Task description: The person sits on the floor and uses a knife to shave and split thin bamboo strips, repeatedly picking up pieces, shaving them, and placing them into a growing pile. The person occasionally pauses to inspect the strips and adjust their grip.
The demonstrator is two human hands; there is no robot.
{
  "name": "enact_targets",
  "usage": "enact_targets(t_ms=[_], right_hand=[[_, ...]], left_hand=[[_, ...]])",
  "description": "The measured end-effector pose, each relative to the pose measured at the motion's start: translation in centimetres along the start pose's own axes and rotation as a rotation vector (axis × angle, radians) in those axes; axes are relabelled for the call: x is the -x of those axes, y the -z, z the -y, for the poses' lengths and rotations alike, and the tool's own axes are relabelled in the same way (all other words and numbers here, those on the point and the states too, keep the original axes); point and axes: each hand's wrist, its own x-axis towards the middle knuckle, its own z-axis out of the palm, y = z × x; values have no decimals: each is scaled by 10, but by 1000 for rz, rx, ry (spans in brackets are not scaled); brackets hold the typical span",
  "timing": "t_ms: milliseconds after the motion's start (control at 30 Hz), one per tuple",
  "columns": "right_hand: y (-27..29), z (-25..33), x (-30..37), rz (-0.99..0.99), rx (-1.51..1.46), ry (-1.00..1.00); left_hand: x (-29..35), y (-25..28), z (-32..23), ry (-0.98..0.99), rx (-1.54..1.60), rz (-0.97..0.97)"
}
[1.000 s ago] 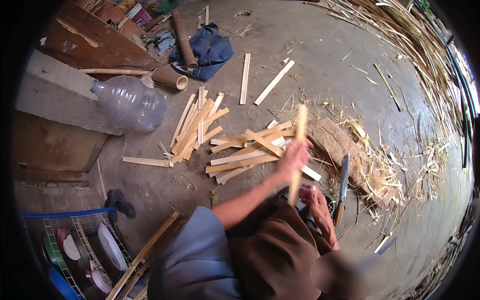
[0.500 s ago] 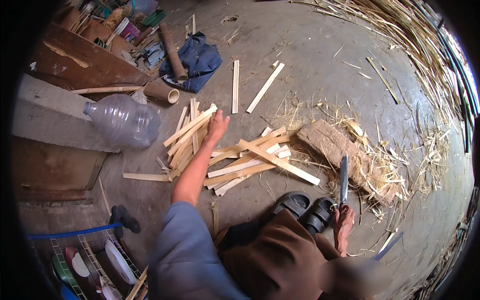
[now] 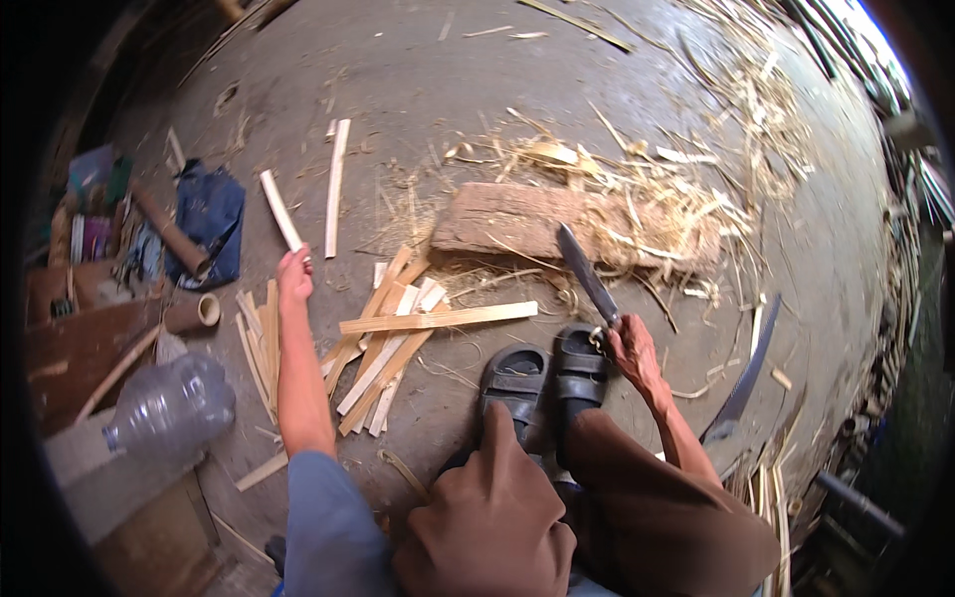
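Note:
My left hand [image 3: 295, 276] is reached out to the left, its fingers closed on the near end of a pale bamboo strip [image 3: 280, 210]. A second pale strip [image 3: 336, 189] lies on the floor just right of it. My right hand [image 3: 631, 346] grips a large knife [image 3: 585, 271], its blade angled up and to the left in front of the wooden block [image 3: 507, 217]. Between my hands and nearer to me lies a loose pile of split strips [image 3: 386, 360], with one strip [image 3: 438, 317] across the top. Another bundle of strips [image 3: 261, 338] is partly behind my left forearm.
Shavings [image 3: 657, 224] cover the right part of the block and the floor round it. A saw blade [image 3: 746, 383] lies to the right. At the left are a large clear plastic bottle [image 3: 177, 403], a bamboo tube [image 3: 194, 313] and dark blue cloth [image 3: 212, 214]. My sandalled feet [image 3: 515, 378] stand near the pile.
My left hand has moved from the left bundle to the strip on the floor and closed on its end. The right hand still holds the knife. The whole view has turned to the right.

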Motion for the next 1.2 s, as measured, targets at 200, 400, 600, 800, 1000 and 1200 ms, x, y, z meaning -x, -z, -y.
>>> enact_targets(t_ms=[200,400,600,800,1000,1200], right_hand=[[16,-17,19,-314,-491,-307],[20,8,19,-380,-615,-382],[-11,28,21,-145,-469,-329],[-1,41,15,33,-607,-403],[-8,24,13,1,-538,-295],[1,17,16,-17,-404,-278]], left_hand=[[178,-127,-74,-155,300,377],[209,-213,-103,-384,95,625],[257,-334,-50,-377,446,612],[280,-374,-19,-372,389,469],[267,-367,11,-299,290,571],[285,-372,-51,-591,255,369]])
